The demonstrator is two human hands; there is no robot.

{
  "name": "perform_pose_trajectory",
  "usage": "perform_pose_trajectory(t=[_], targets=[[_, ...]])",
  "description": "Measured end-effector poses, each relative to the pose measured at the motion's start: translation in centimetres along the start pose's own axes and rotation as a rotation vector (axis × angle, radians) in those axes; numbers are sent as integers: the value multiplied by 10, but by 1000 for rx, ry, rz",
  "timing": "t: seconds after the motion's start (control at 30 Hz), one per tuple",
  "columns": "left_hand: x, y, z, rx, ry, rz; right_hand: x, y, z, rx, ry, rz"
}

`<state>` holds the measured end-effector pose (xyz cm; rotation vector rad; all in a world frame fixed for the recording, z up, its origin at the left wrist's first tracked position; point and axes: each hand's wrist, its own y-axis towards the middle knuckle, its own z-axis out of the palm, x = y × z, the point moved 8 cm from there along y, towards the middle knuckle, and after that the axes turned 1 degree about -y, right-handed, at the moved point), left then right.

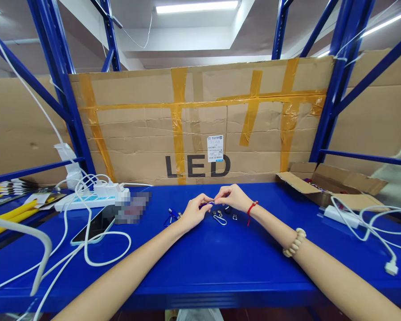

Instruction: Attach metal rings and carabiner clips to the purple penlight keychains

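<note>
My left hand [196,211] pinches a small blue-and-silver piece [211,203], mostly covered by the fingers. At its silver end, the thumb and forefinger of my right hand [234,197] are closed too; its exact kind is too small to tell. Just below the hands lie a white looped cord [219,220] with a small metal fitting, and a separate little metal clip [234,217]. A small dark object [227,209] sits under my right hand. Beside my left hand rests a blue tube-like piece [174,214] with a metal end and a dark cord loop.
A power strip [90,199], a phone [95,225] and tangled white cables [87,249] occupy the blue table's left side. On the right are an open cardboard box [330,183] and a white adapter [341,216] with its cable. A large taped carton [147,133] stands behind.
</note>
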<state>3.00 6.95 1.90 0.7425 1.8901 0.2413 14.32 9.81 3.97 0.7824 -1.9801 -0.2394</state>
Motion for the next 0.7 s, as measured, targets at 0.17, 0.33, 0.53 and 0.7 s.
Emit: perform_pose_trajectory(t=[0.17, 0.33, 0.53, 0.7], targets=[[-4, -1, -4, -40, 72, 35, -3, -1, 3, 30, 3, 26], [-10, -1, -7, -58, 75, 64, 1, -2, 1, -5, -22, 18], [-13, 1, -7, -42, 140, 75, -2, 0, 1, -47, 18, 54], [0, 4, -1, 0, 182, 41, -9, 0, 1, -44, -55, 69]])
